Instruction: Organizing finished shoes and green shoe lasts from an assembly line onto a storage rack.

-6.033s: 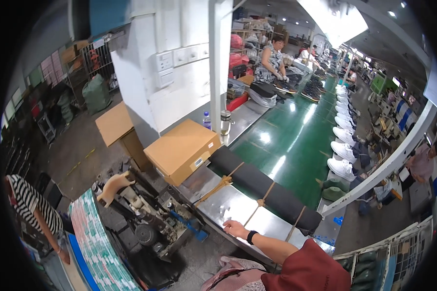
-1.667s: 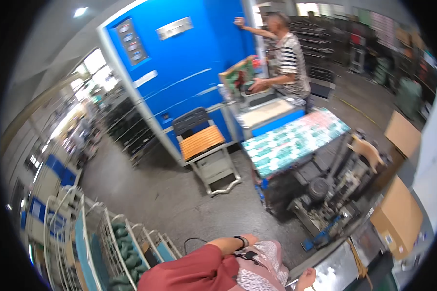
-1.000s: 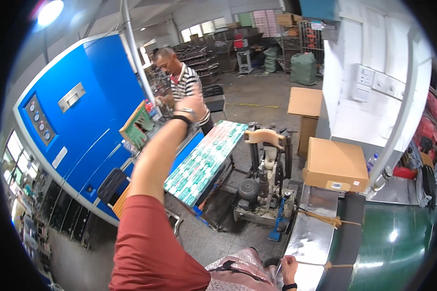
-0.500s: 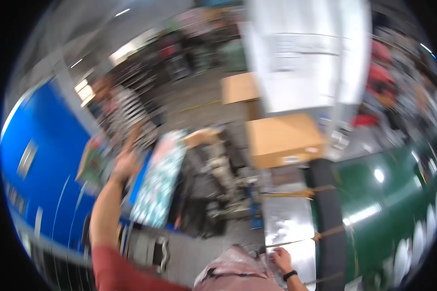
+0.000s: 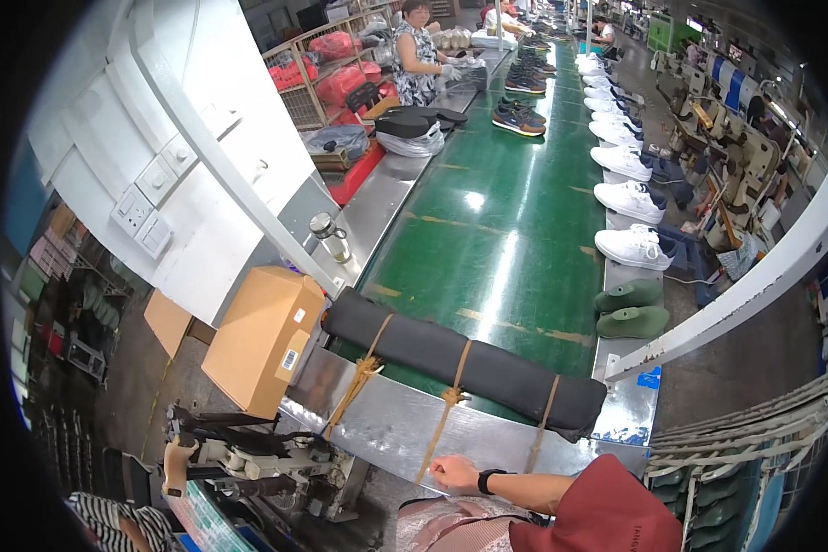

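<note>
My right hand (image 5: 455, 474), with a black band at its wrist, rests by the near edge of the metal ledge (image 5: 396, 419). Its fingers are curled closed, and whatever they hold, if anything, is hidden. Beside it a tan strap (image 5: 440, 432) runs down from a long black padded roll (image 5: 524, 386), which lies across the near end of the green conveyor belt (image 5: 488, 248). More tan ties loop round the roll. My left hand is out of the picture.
A cardboard box (image 5: 258, 345) stands left of the roll, near a lidded bottle (image 5: 331, 237). White shoes (image 5: 633, 201) and green foot forms (image 5: 633, 320) line the belt's right side. Dark sneakers (image 5: 519, 118) ride the belt. A white post (image 5: 736, 304) slants at right. A co-worker (image 5: 419, 55) stands far left.
My view has swung right, from a machine and a person in stripes to the conveyor. My left hand, stretched toward that person before, has left the picture. My right hand stays by the metal ledge.
</note>
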`<state>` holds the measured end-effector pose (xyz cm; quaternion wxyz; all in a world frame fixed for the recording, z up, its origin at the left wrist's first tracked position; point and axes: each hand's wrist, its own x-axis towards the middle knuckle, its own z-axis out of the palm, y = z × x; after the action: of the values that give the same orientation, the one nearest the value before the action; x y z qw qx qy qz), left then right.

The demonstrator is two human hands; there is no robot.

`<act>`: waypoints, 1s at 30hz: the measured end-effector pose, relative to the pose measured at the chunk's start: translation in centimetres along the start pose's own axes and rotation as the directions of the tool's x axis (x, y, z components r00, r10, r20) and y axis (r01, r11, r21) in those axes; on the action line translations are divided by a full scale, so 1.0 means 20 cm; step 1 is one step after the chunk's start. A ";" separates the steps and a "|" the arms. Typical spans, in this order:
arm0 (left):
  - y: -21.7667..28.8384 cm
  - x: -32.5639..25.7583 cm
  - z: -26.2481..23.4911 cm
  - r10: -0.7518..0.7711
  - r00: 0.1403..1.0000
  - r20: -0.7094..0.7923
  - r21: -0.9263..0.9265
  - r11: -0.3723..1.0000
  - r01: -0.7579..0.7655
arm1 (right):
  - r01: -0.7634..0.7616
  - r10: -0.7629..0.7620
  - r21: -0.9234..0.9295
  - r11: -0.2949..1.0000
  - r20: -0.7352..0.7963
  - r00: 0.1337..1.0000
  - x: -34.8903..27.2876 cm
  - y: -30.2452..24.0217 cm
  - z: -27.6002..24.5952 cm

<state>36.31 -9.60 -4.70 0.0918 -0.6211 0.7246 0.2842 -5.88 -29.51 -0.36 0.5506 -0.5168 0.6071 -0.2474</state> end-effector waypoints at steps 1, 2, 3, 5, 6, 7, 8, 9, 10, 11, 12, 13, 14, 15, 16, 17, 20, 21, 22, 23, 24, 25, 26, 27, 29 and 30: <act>0.00 -0.05 0.11 -0.175 0.973 0.148 -0.040 0.982 0.183 | -0.007 0.007 0.013 1.000 0.018 1.000 0.00 -0.02 0.00; 0.00 -0.07 0.13 -0.333 0.895 0.298 -0.055 0.930 0.364 | 0.006 -0.006 0.014 1.000 0.025 1.000 0.00 -0.04 0.00; -0.15 -0.02 0.07 -0.341 0.895 0.288 -0.056 0.927 0.372 | -0.011 0.011 0.001 1.000 0.040 0.999 0.00 -0.05 0.00; -0.17 -0.07 0.19 -0.336 0.898 0.284 -0.046 0.931 0.362 | -0.024 0.025 -0.013 1.000 0.058 0.998 0.01 -0.07 0.01; -0.15 -0.07 0.23 -0.333 0.899 0.285 -0.059 0.930 0.363 | -0.031 0.032 -0.014 0.999 0.067 0.997 0.02 -0.05 0.02; -0.15 -0.08 0.25 -0.331 0.899 0.287 -0.061 0.930 0.362 | -0.041 0.041 -0.004 0.999 0.073 0.996 0.02 -0.06 0.02; -0.14 -0.09 0.27 -0.327 0.899 0.291 -0.062 0.931 0.359 | -0.039 0.040 -0.010 0.999 0.081 0.996 0.02 -0.06 0.02; -0.13 -0.10 0.29 -0.323 0.899 0.297 -0.063 0.932 0.356 | -0.035 0.036 -0.021 0.999 0.076 0.996 0.02 -0.06 0.03; -0.11 -0.09 0.30 -0.316 0.900 0.301 -0.066 0.934 0.350 | -0.029 0.032 -0.034 0.999 0.068 0.997 0.02 -0.06 0.02; -0.09 -0.09 0.31 -0.309 0.901 0.306 -0.069 0.936 0.344 | -0.029 0.032 -0.041 0.999 0.073 0.997 0.03 -0.06 0.02; -0.07 -0.08 0.32 -0.301 0.901 0.311 -0.071 0.939 0.338 | -0.028 0.030 -0.031 0.999 0.072 0.997 0.02 -0.06 0.02; -0.06 -0.08 0.32 -0.294 0.902 0.316 -0.073 0.940 0.332 | -0.026 0.028 -0.020 0.999 0.072 0.997 0.02 -0.07 0.01; -0.04 -0.08 0.33 -0.287 0.902 0.321 -0.075 0.942 0.326 | -0.026 0.028 -0.026 0.999 0.078 0.997 0.02 -0.08 0.01; -0.03 -0.07 0.34 -0.280 0.903 0.326 -0.076 0.944 0.320 | -0.014 0.017 -0.032 0.999 0.097 0.995 0.02 -0.09 0.00; -0.02 -0.07 0.34 -0.272 0.903 0.332 -0.074 0.947 0.312 | -0.004 0.008 -0.035 0.999 0.114 0.993 0.02 -0.10 0.00; -0.01 -0.07 0.33 -0.263 0.904 0.337 -0.071 0.950 0.303 | -0.004 0.009 -0.037 0.999 0.116 0.993 0.02 -0.10 0.00; 0.01 -0.06 0.31 -0.238 0.906 0.351 -0.063 0.959 0.276 | 0.008 -0.003 -0.043 0.999 0.103 0.995 0.02 -0.08 0.01; 0.02 -0.05 0.30 -0.229 0.906 0.355 -0.059 0.962 0.267 | 0.012 -0.009 -0.029 1.000 0.105 0.994 0.02 -0.07 0.01; 0.02 -0.04 0.30 -0.220 0.907 0.358 -0.056 0.965 0.257 | 0.017 -0.015 -0.016 1.000 0.107 0.994 0.02 -0.07 0.01; 0.02 -0.03 0.30 -0.211 0.908 0.362 -0.053 0.968 0.246 | 0.019 -0.017 -0.017 1.000 0.107 0.994 0.02 -0.08 0.01; 0.03 -0.01 0.29 -0.201 0.909 0.365 -0.050 0.971 0.235 | 0.001 -0.001 -0.002 1.000 0.112 0.994 0.02 -0.08 0.01; 0.03 0.00 0.29 -0.191 0.910 0.369 -0.047 0.974 0.223 | -0.017 0.015 0.013 1.000 0.117 0.993 0.02 -0.08 0.00; 0.03 0.01 0.29 -0.180 0.910 0.373 -0.043 0.976 0.211 | -0.017 0.015 0.012 1.000 0.116 0.993 0.02 -0.08 0.00; 0.03 0.03 0.29 -0.170 0.910 0.378 -0.040 0.979 0.199 | -0.017 0.015 0.017 1.000 0.117 0.993 0.02 -0.07 0.00; 0.03 0.06 0.28 -0.149 0.910 0.386 -0.033 0.984 0.175 | -0.016 0.013 0.022 1.000 0.117 0.993 0.02 -0.08 0.00; 0.03 0.08 0.28 -0.139 0.910 0.391 -0.029 0.986 0.163 | -0.013 0.010 0.019 1.000 0.117 0.993 0.02 -0.08 0.00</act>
<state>34.21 -7.92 -9.82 0.2358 -0.6094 0.6329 0.4153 -5.28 -30.35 0.83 0.5917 -0.5213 0.5743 -0.2196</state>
